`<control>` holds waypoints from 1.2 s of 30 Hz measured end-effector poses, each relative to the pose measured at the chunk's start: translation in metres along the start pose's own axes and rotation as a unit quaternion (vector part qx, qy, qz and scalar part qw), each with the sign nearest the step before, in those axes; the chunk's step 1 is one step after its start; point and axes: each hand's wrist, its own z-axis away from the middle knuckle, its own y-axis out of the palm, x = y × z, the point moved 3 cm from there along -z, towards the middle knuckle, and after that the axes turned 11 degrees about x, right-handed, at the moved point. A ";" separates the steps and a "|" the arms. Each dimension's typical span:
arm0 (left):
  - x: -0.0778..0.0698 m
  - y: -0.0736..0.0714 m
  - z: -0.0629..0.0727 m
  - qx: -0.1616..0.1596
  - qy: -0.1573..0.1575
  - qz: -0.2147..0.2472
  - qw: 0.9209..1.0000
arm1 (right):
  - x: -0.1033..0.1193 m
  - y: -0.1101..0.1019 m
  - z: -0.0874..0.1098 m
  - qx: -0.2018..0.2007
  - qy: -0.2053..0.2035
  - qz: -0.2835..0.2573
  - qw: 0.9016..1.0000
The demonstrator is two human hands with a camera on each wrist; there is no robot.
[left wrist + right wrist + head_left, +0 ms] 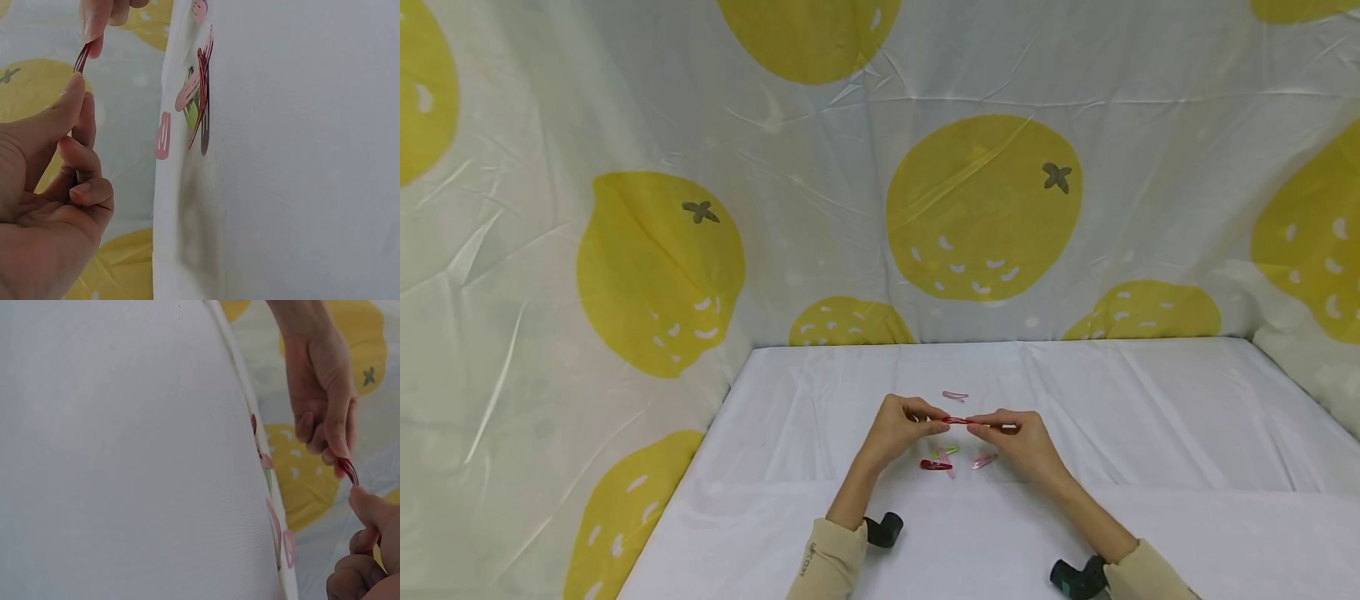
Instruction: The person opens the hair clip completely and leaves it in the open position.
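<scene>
A red snap hair clip [956, 421] is held in the air over the table, stretched between both hands. My left hand [897, 428] pinches one end of it between thumb and forefinger. At the opposite end, the thumb and forefinger of my right hand [1024, 440] pinch it too. In the left wrist view the clip [80, 60] looks slightly bowed, its ends hidden by fingertips. Below the hands lie a dark red clip [936, 465], a green clip [952, 451] and pink clips, one of them [984, 461] nearer the right hand.
Beyond the hands, another pink clip [955, 396] lies on the white-covered table [1150, 417]. A curtain with yellow lemon prints [820, 208] hangs behind the table and along its sides. A black wrist device [884, 530] is worn at each cuff.
</scene>
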 end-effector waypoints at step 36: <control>-0.002 0.002 -0.001 0.047 0.048 0.038 0.997 | 0.002 0.002 -0.002 0.018 -0.075 -0.025 0.997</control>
